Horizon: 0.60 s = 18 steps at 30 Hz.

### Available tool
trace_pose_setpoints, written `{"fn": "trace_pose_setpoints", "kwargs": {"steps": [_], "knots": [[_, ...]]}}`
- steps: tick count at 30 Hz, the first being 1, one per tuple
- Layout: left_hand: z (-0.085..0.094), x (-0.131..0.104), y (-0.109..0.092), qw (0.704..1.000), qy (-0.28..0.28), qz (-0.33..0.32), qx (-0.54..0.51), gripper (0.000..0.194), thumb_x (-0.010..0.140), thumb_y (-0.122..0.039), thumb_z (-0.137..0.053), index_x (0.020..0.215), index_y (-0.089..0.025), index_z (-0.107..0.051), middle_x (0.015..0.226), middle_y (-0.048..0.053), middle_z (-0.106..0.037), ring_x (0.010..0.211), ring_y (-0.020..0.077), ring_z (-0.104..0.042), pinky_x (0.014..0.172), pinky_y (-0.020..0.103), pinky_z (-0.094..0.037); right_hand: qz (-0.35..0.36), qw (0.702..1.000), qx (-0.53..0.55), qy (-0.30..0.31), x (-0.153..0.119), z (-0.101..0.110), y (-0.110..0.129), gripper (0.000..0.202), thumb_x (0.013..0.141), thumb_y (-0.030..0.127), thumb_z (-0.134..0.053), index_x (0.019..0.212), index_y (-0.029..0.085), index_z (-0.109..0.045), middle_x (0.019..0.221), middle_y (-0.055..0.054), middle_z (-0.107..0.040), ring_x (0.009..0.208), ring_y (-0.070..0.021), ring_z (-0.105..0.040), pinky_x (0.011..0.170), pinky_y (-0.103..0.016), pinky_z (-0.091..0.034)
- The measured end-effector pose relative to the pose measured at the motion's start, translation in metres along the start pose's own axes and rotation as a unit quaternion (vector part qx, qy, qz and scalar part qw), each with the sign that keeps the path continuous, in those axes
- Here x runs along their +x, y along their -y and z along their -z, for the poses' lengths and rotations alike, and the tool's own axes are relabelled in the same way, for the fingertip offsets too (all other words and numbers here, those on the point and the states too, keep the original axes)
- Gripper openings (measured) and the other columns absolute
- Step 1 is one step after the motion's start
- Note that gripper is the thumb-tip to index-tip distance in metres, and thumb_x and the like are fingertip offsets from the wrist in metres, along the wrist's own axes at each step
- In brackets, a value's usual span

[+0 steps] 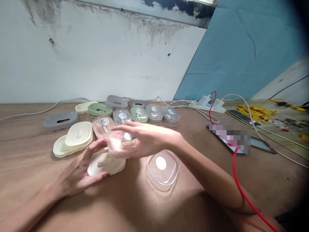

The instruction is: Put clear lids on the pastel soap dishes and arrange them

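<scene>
My right hand (147, 138) grips a pink soap box with a clear lid (118, 146), somewhat blurred, above the table. Below it, my left hand (82, 167) holds a cream dish (108, 162) by its left side, thumb along the near edge. A clear lid with a white round sticker (164, 172) lies on the table to the right. Another pink box (103, 126) with a sticker sits just behind my hands. Cream pieces (79, 133) are stacked to the left.
Behind stand lidded grey boxes (171, 116), a lidded green box (139, 115), and open grey (61, 120) and green (100, 110) dishes. A phone (227, 140), a power strip (209, 106), a red cable (238, 180) and yellow pieces (257, 113) are at the right.
</scene>
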State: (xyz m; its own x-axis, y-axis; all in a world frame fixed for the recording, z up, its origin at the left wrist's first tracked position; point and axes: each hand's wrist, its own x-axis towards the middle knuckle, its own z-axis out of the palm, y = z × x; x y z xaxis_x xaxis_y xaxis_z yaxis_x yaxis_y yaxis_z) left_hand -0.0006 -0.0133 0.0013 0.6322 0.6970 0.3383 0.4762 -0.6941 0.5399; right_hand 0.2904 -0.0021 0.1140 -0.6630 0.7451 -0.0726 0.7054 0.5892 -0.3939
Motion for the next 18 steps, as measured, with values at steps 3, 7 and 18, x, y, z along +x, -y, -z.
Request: {"fn": "trace_pose_setpoints", "kwargs": {"steps": [3,7,18], "knots": [[0.003,0.002,0.0,1.0,0.007,-0.02,0.008,0.077,0.094,-0.04,-0.062,0.159,-0.028,-0.022,0.156,0.014,-0.046,0.141,0.0328,-0.049,0.114,0.05,-0.049,-0.093,0.995,-0.024,-0.004,-0.013,0.02,-0.017,0.094,0.074,0.051,-0.076,0.156,0.036,-0.033,0.139,-0.008,-0.058,0.109,-0.028,-0.064,0.087,-0.035,-0.052],[0.004,0.004,-0.001,0.999,0.002,-0.041,0.03,0.067,0.094,-0.041,-0.062,0.153,-0.026,-0.033,0.152,0.015,-0.048,0.138,0.0338,-0.051,0.111,0.049,-0.05,-0.229,0.97,-0.05,0.058,-0.021,0.035,-0.041,0.1,0.065,0.044,-0.08,0.154,0.03,-0.037,0.138,-0.009,-0.06,0.111,-0.0308,-0.063,0.081,-0.034,-0.052],[0.005,0.008,-0.003,0.995,0.009,-0.063,0.071,0.053,0.096,-0.043,-0.06,0.144,-0.025,-0.046,0.142,0.012,-0.056,0.129,0.0304,-0.057,0.105,0.046,-0.052,-0.305,0.94,-0.103,0.114,-0.004,0.012,-0.062,0.089,0.056,0.028,-0.08,0.135,0.023,-0.041,0.121,-0.011,-0.063,0.093,-0.0271,-0.065,0.058,-0.031,-0.043]]}}
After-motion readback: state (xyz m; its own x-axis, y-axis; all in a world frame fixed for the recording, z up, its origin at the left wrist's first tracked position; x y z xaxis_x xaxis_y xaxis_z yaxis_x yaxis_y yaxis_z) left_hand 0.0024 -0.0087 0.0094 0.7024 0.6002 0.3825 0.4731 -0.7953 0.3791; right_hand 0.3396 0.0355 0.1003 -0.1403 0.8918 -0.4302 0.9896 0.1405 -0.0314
